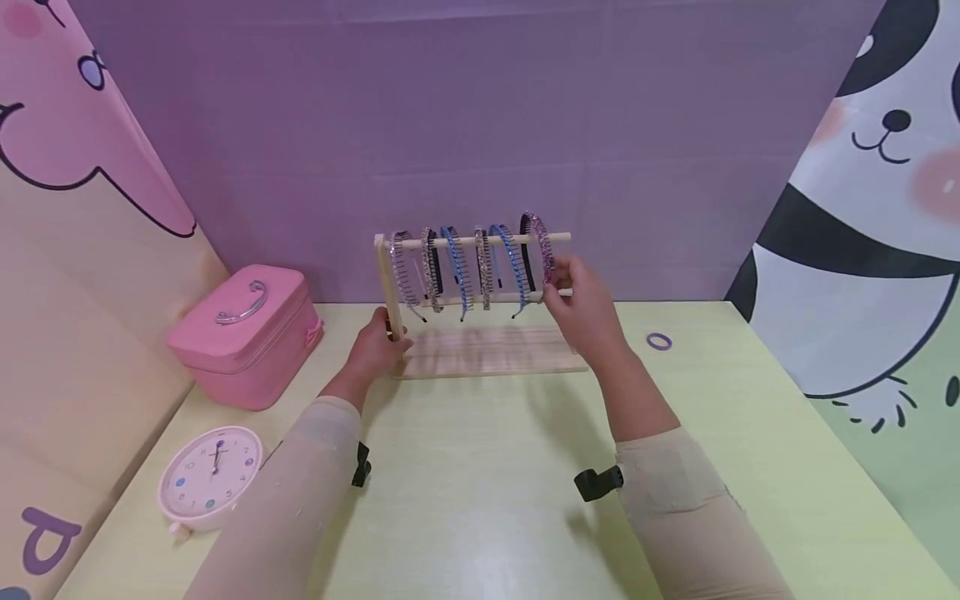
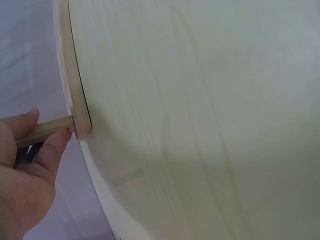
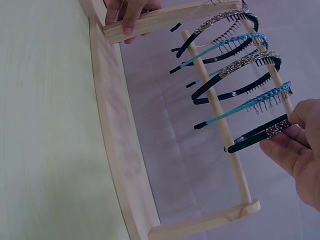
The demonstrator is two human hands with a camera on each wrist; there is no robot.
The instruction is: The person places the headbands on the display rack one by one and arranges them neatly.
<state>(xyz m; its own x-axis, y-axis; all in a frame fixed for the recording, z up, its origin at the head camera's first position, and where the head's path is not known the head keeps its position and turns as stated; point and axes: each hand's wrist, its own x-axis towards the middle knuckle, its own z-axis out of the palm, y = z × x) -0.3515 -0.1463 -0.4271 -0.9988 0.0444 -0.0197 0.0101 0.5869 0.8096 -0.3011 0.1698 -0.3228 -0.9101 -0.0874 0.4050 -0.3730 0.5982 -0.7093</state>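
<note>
A wooden headband rack (image 1: 495, 352) stands at the back of the table, with several headbands hanging along its bars. My left hand (image 1: 375, 346) grips the rack's left upright near the base; the left wrist view shows thumb and fingers around that post (image 2: 52, 127). At the right end of the row, my right hand (image 1: 588, 310) pinches a purple-pink glitter headband (image 1: 542, 242) that loops over the upper bar. To its left hang a blue headband (image 1: 510, 254), a sparkly silver-gold one (image 1: 483, 267) and others. In the right wrist view, my right fingers hold the glittery part of the black-lined headband (image 3: 255, 140).
A pink case (image 1: 240, 333) with a silver handle stands at the table's left. Nearer is a round pink clock (image 1: 210, 475). A small purple ring (image 1: 659, 342) lies right of the rack. Behind the table hangs a purple backdrop (image 1: 465, 125).
</note>
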